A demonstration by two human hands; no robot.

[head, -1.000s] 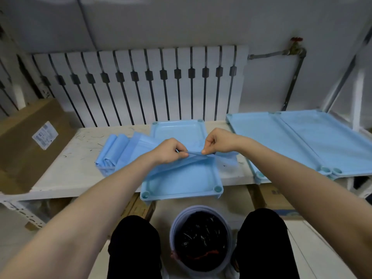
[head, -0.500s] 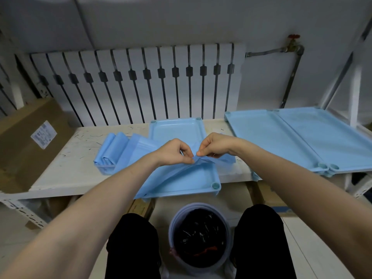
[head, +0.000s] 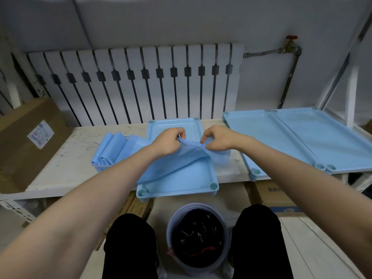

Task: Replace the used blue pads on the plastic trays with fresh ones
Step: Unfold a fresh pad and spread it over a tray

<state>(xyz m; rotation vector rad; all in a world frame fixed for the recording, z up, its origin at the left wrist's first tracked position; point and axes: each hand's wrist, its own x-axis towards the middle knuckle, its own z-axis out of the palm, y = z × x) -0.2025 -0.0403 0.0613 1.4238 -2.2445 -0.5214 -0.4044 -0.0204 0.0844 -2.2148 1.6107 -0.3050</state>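
A light blue plastic tray lies on the white bench in front of me, its near end past the bench edge. Above it I hold a folded blue pad. My left hand pinches its top edge, and my right hand pinches the same edge just to the right. The pad's lower part drapes down over the left side of the tray. A stack of folded blue pads lies on the bench to the left of the tray.
Two larger blue trays sit overlapping at the right on the bench. A bucket lined with a black bag stands on the floor between my knees. A cardboard box stands at left; a radiator runs behind.
Both hands moved farther from me and lifted the pad's edge higher over the tray. They have drawn slightly apart after meeting, and the pad is more spread out.
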